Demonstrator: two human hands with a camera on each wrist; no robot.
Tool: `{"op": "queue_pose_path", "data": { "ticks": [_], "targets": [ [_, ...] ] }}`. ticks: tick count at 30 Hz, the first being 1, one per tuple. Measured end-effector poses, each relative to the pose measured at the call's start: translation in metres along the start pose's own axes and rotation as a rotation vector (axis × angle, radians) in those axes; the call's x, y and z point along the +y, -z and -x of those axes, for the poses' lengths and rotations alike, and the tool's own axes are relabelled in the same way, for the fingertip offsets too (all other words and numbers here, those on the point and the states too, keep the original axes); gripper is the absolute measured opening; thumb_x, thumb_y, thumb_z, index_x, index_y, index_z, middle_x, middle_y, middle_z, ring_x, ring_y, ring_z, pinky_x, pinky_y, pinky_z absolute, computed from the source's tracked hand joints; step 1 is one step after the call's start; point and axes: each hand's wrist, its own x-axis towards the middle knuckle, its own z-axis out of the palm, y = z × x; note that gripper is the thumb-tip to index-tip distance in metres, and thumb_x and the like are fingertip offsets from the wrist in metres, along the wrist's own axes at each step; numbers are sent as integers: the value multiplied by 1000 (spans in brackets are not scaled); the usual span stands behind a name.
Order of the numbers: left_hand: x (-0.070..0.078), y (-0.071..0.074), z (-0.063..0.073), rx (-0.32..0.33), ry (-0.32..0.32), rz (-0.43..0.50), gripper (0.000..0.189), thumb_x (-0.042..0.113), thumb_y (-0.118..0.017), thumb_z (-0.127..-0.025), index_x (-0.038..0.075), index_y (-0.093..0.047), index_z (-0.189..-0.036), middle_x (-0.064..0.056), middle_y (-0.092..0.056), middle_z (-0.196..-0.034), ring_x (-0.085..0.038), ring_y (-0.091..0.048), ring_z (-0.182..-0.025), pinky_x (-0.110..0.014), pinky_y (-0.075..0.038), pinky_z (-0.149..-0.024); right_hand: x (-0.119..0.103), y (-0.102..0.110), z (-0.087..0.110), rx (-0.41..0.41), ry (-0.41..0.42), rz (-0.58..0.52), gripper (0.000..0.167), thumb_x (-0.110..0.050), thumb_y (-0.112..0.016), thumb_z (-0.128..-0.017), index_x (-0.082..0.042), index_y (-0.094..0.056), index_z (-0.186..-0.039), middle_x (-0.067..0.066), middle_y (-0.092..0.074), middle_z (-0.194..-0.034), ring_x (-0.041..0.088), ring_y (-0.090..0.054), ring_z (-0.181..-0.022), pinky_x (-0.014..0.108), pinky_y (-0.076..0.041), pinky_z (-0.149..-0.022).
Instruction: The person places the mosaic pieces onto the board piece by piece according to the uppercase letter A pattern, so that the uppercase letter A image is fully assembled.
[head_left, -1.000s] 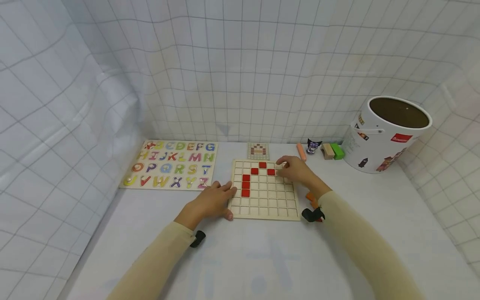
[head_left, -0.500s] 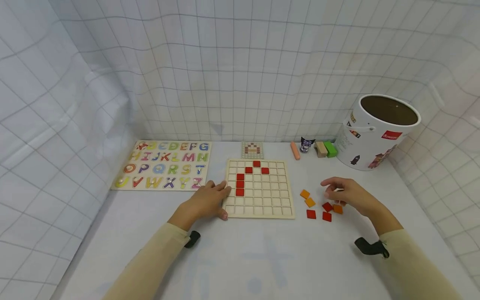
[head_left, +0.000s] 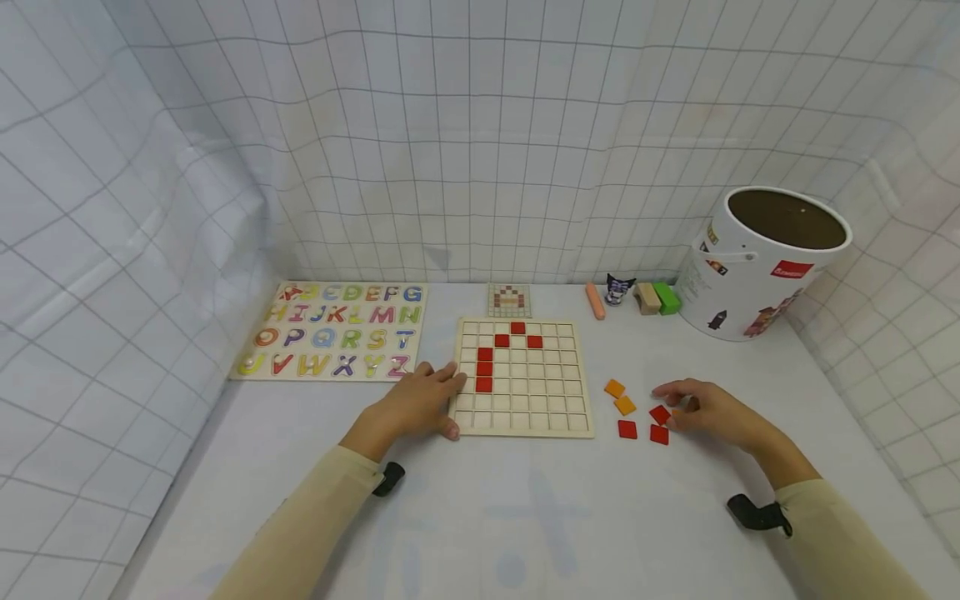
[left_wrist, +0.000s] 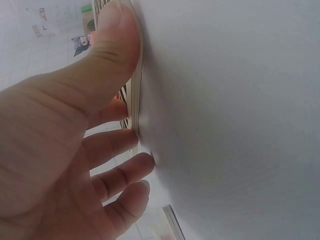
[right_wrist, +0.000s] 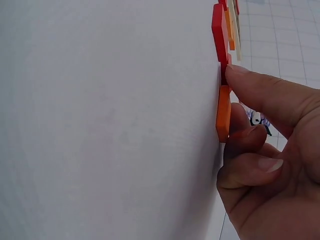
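The grid board (head_left: 528, 401) lies flat on the bench (head_left: 637, 533), at the middle of the frame. The left hand (head_left: 420, 406) lies relaxed at its left edge, thumb by the lower left corner, fingers fairly straight, pinching nothing. Right of centre, the right hand (head_left: 712, 414) reaches in with a narrow gap between thumb and fingers; an orange tile (right_wrist: 223, 115) stands there and a red tile (head_left: 660, 414) lies just beside the thumb. I cannot tell whether either is pinched.

The likeliest slip, I judge, is at that cluster: with pieces so close together, the thumb could nudge the neighbouring tile away or take up the wrong colour. A thin tile flat on the bench may also be hard to get a fingertip under and could skid. If the left hand pushed or lifted the board's edge, the red squares (head_left: 485, 367) could jump out of their cells.

As for containers, six cells of the board hold red squares: one in the top row, two in the next, three down a column on the left. The letter board (head_left: 360, 352), at left, carries coloured letters. The white bucket (head_left: 738, 292), upper right, shows a dark brown top; whether that is its inside or a lid, I cannot tell, and no contents show.
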Motion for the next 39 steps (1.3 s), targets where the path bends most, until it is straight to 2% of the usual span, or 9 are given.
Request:
{"op": "queue_pose_path", "data": {
  "ticks": [8, 17, 22, 26, 29, 32, 37, 39],
  "targets": [
    [1, 0, 0, 1, -3, -5, 94, 48, -84, -77, 14, -45, -155, -11, -33, -165, -36, -43, -135, -52, -40, -110, 2, -4, -3, 21, 8, 63, 33, -18, -74, -93, -10, -69, -125, 7, -61, -110, 25, -51, -101, 29, -51, -77],
    [0, 0, 0, 7, -11, -15, 93, 47, -84, -77, 13, -45, -155, -12, -34, -165, -36, -43, -134, -51, -41, -109, -4, -7, -4, 61, -14, 107, 24, -19, -77, -90, -13, -67, -111, 5, -59, -100, 25, -52, -93, 31, -51, -73],
    [0, -1, -2, -1, -8, -21, 94, 49, -83, -78, 14, -44, -156, -10, -32, -165, -36, -42, -136, -50, -40, -110, -5, -5, -5, 58, -29, 42, 20, -20, -75, -93, -10, -64, -106, 7, -59, -98, 26, -53, -94, 29, -51, -74],
    [-1, -2, -3, -2, -3, -16, 95, 49, -84, -77, 14, -44, -156, -9, -32, -165, -36, -42, -135, -50, -40, -110, -5, -1, -5, 66, -27, -37, 26, -23, -70, -97, -8, -63, -117, 11, -58, -101, 28, -53, -96, 28, -51, -74],
    [-1, -3, -4, -3, 1, -15, 95, 49, -84, -76, 15, -44, -156, -9, -32, -165, -35, -42, -135, -49, -40, -110, -5, 2, -4, 74, -26, -73, 34, -26, -66, -100, -8, -62, -130, 13, -60, -111, 28, -53, -101, 29, -52, -78],
    [0, -2, -4, -1, 3, -19, 96, 49, -84, -76, 15, -44, -156, -9, -32, -165, -35, -43, -134, -49, -40, -110, -6, 5, -4, 70, -22, -94, 40, -29, -65, -101, -8, -61, -134, 14, -60, -115, 27, -54, -100, 28, -52, -79],
    [-1, -2, -3, 0, 2, -26, 95, 49, -84, -76, 14, -45, -155, -10, -33, -165, -35, -43, -134, -50, -40, -111, -11, 5, -9, 104, -28, -132, 49, -35, -73, -95, -6, -59, -133, 14, -55, -99, 24, -55, -78, 28, -48, -63],
    [-1, -3, -2, -7, 4, -31, 95, 50, -84, -77, 14, -44, -156, -10, -33, -165, -35, -43, -135, -50, -40, -111, -15, 4, -13, 126, -39, -142, 53, -36, -75, -93, -6, -58, -134, 13, -55, -98, 23, -55, -74, 28, -48, -60]
  ]
}}
